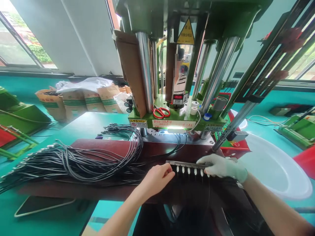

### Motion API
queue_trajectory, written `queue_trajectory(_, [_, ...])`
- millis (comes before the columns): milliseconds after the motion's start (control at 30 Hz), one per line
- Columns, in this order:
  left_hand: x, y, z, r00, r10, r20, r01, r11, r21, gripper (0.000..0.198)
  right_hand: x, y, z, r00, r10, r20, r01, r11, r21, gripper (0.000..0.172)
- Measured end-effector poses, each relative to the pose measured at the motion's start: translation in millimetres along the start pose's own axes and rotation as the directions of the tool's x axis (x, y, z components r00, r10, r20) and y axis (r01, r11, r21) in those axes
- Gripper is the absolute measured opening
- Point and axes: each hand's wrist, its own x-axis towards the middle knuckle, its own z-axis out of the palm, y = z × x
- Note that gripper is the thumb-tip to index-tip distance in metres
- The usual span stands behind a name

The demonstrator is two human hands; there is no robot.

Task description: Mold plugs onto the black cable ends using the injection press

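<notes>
The room has a teal floor and pale walls with windows, and its largest thing is the green press (183, 114), which fills the middle. The white basin (299, 173) stands to the right of the press, and paper sacks (92, 98) stand in a row behind it on the left. In front of the press runs the reddish-brown tabletop (86, 192). Black cables (81, 160) lie there in a thick, overlapping heap to the left of the press, some looping back toward its base. The hands are both before the press: the gloved right hand (222, 167) appears to grasp the right end of the metal strip (184, 163), while the bare left hand (159, 176) is curled at the left end, and I cannot tell whether it pinches anything. The strip lies in front of the press, with small pale connectors (189, 170) spaced along its near edge. Red-handled scissors (161, 113) rest on the press's lower plate. A shift of either hand could tip the strip and unseat a connector; the tangled cables could snag and tug things out of line; and, should the press close with fingers under it, they could be crushed.
</notes>
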Motion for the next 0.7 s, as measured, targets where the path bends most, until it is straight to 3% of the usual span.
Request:
queue_trajectory(167, [-1.6, -9.3, -10.5, 0.993, 0.035, -0.110, -0.046, 0.994, -0.103, 0.021, 36.2, 2.4, -22.4, 0.981, -0.162, -0.109, 0.125, 0.950, -0.286, 0.023])
queue_trajectory(333, [9.9, -29.4, -17.7, 0.963, -0.009, -0.271, -0.013, 0.997, -0.077, 0.026, 50.7, 17.1, -16.0, 0.942, -0.253, -0.219, 0.180, 0.936, -0.304, 0.022])
queue_trajectory(467, [32.2, -41.1, -21.1, 0.940, -0.009, -0.342, 0.007, 1.000, -0.008, 0.023, 48.6, 30.3, -8.9, 0.909, -0.280, -0.308, 0.204, 0.945, -0.254, 0.023])
queue_trajectory(533, [47.5, -43.7, -22.4, 0.946, 0.019, -0.323, -0.004, 0.999, 0.048, 0.021, 47.9, 36.2, -6.8, 0.891, -0.277, -0.361, 0.206, 0.953, -0.222, 0.024])
queue_trajectory(700, [89.5, -52.2, -21.4, 0.988, 0.003, -0.156, 0.024, 0.986, 0.167, 0.020, 48.4, 44.7, -2.1, 0.849, -0.252, -0.465, 0.193, 0.966, -0.170, 0.027])
